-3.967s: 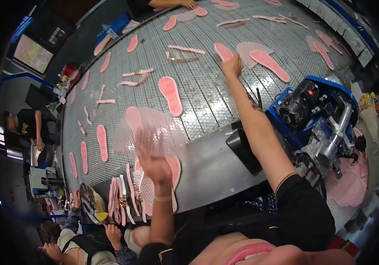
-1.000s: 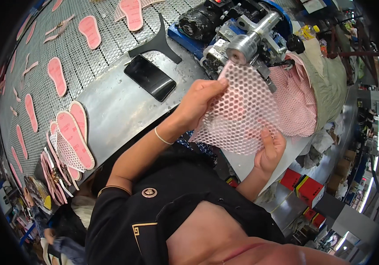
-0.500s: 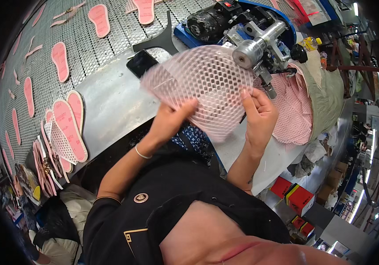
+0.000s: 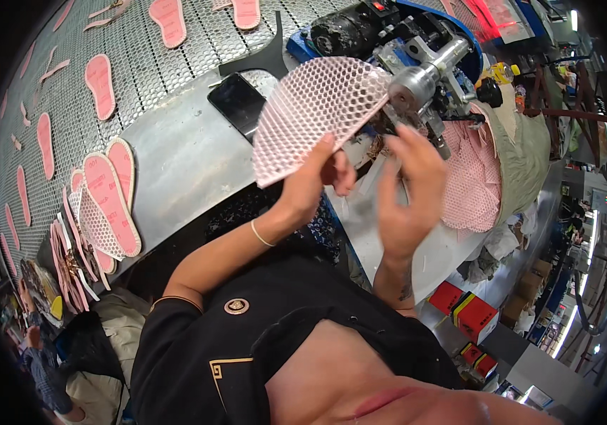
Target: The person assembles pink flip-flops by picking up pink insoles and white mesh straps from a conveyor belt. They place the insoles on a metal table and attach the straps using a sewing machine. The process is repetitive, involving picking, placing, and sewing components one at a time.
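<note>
A pale pink mesh shoe upper [image 4: 321,106], its holes honeycomb-like, is pinched at its lower edge by my left hand [image 4: 310,177]. The piece's right tip lies against the metal roller [image 4: 413,86] of a small machine. Just below that roller is my right hand [image 4: 413,191], its fingers apart and somewhat blurred, with nothing visible in them. It no longer touches the upper. Where the mesh meets the machine, my fingers and the roller partly hide it.
A black phone [image 4: 237,103] lies on the metal table beside the mesh piece. Pink insoles [image 4: 109,202] are stacked at the left, and several more lie on the perforated conveyor [image 4: 140,78]. More pink mesh pieces [image 4: 468,177] rest on olive cloth [image 4: 523,156] at the right.
The mesh upper has turned and its right tip has come to the roller. My right hand has let go of it and spread its fingers. My left hand has shifted right.
</note>
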`<state>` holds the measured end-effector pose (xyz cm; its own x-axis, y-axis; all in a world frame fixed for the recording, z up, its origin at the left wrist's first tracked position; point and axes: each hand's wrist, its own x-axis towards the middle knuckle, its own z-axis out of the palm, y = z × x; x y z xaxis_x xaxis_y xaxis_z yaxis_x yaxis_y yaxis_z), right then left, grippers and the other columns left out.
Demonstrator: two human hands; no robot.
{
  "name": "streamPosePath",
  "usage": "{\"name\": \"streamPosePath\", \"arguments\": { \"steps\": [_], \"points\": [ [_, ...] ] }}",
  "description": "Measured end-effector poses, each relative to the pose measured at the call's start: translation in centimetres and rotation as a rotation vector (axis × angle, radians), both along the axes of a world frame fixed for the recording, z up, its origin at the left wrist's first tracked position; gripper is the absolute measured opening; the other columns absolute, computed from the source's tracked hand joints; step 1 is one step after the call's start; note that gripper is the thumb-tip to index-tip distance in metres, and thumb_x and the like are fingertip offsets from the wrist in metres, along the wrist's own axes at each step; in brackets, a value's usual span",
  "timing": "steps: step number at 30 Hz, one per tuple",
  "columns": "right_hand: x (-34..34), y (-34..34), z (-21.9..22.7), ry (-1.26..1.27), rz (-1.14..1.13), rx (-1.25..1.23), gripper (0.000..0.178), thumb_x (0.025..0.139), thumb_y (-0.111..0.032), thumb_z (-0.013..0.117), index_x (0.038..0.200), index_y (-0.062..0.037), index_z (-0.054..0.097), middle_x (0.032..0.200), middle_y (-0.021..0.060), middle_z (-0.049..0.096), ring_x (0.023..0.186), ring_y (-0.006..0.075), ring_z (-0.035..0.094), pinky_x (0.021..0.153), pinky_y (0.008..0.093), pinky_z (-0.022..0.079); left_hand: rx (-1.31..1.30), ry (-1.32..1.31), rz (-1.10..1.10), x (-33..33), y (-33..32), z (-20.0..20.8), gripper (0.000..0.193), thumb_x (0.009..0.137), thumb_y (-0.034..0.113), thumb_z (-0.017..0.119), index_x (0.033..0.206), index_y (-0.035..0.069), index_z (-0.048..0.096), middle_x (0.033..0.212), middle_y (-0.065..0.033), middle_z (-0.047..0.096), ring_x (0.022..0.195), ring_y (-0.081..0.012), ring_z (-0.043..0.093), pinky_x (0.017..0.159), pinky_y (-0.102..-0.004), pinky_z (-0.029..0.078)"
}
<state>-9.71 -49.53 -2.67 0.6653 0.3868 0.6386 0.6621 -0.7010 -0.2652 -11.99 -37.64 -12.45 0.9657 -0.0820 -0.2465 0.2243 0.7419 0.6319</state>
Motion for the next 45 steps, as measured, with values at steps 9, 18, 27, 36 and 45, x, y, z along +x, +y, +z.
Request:
{"name": "streamPosePath", "arguments": {
  "steps": [9,18,27,36,45],
  "points": [
    [1.9,12.1,-3.8,0.328,0.261,-0.214,0.053,0.078,-0.001,0.055,0.131,-0.0013,0.050,0.100,0.0118,0.065,0.089,0.0254,0.063,0.090,0.0376,0.046,0.916,-0.093,-0.300,-1.7,17.0,5.1,0.012,0.087,0.011,0.065,0.093,0.000,0.063,0.078,-0.0028,0.061,0.068,-0.0090,0.056,0.058,-0.0239,0.046],
    [6.1,14.9,-5.8,0.776,0.520,0.555,0.034,0.093,-0.004,0.051,0.125,0.0041,0.055,0.111,0.0158,0.066,0.098,0.0244,0.066,0.082,0.0308,0.050,2.179,0.224,0.865,19.1,32.1,-12.0,0.071,0.079,0.043,0.068,0.128,-0.002,0.044,0.110,-0.0211,0.059,0.101,-0.0346,0.058,0.091,-0.0441,0.043],
    [14.4,27.3,-5.1,1.097,0.773,1.395,0.036,0.094,-0.004,0.048,0.128,0.0065,0.045,0.125,0.0170,0.054,0.103,0.0274,0.062,0.082,0.0409,0.056,1.856,0.254,0.806,17.1,33.6,-12.1,0.089,0.071,0.030,0.070,0.137,-0.009,0.025,0.117,-0.0306,0.053,0.104,-0.0450,0.055,0.088,-0.0496,0.046],
    [24.2,45.8,-16.0,1.278,0.102,1.376,0.032,0.078,-0.002,0.057,0.110,0.0057,0.055,0.102,0.0140,0.061,0.082,0.0229,0.060,0.072,0.0357,0.048,1.715,0.464,0.572,-0.6,23.5,-3.8,0.085,0.071,0.022,0.064,0.139,-0.009,0.025,0.126,-0.0348,0.045,0.112,-0.0482,0.050,0.093,-0.0490,0.045],
    [3.8,19.2,-6.8,0.761,0.776,0.711,0.042,0.086,0.006,0.054,0.128,0.0029,0.048,0.119,0.0127,0.059,0.095,0.0162,0.062,0.086,0.0297,0.048,1.604,0.143,0.805,10.3,26.6,-3.4,0.086,0.075,0.032,0.066,0.139,-0.010,0.027,0.135,-0.0351,0.039,0.127,-0.0453,0.040,0.102,-0.0447,0.039]
  ]
}}
